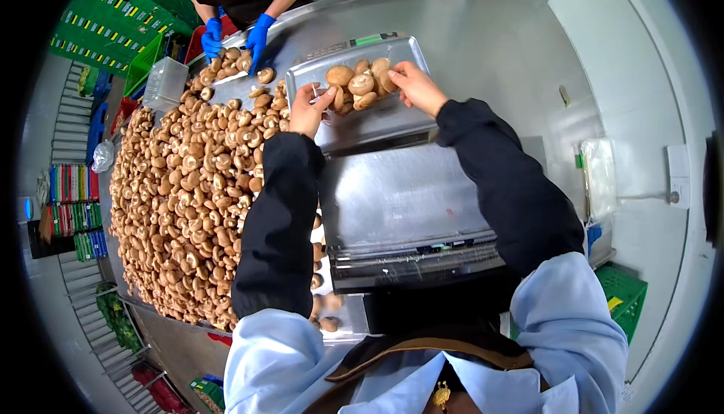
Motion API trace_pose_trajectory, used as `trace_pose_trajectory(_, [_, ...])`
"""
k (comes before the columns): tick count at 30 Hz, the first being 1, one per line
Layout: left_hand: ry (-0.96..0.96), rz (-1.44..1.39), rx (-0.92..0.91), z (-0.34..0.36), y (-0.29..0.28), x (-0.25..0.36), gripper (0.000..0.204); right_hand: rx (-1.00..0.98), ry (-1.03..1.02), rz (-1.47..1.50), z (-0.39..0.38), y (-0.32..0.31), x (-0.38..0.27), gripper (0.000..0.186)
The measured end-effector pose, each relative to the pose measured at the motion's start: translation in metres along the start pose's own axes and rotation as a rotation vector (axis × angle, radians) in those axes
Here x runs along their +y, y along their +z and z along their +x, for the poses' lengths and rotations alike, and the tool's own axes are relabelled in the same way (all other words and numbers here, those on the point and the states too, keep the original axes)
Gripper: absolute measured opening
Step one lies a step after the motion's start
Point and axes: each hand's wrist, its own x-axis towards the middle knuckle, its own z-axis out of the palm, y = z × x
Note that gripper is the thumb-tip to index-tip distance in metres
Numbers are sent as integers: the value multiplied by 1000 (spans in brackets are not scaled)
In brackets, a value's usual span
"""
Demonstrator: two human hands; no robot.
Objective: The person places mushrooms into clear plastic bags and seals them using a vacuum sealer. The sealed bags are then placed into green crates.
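Several brown shiitake mushrooms (361, 84) lie in a clear plastic tray (326, 115), whose edges are hard to make out, above the metal pan of a scale (415, 50). My left hand (308, 109) is closed on the left end of the tray, thumb and fingers pinching its rim. At the opposite end, my right hand (418, 88) grips the tray with the thumb and fingertips close against the mushrooms. Left of my left arm spreads a large heap of loose mushrooms (192, 180) on the steel table (513, 44).
Across the table, a co-worker's blue-gloved hands (258, 41) hold another tray of mushrooms (232, 63). A stack of clear empty trays (165, 82) stands beside the heap. Before me sits a steel wrapping machine (407, 195). Green crates (105, 26) are piled at the far left.
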Motion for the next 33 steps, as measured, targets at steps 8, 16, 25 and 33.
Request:
trace_pose_trajectory(8, [-164,-61,-180,-203,81,34,68,44,137,-33,-249,-65,-19,27])
trace_pose_trajectory(16, [-130,67,-187,-244,96,6,74,144,99,-126,-302,-70,30,47])
trace_pose_trajectory(25, [85,726,328,-331,0,17,27,515,-126,-689,-409,-135,48,26])
trace_pose_trajectory(33, [68,767,90,-331,55,-26,27,311,-41,-660,-381,-101,83,23])
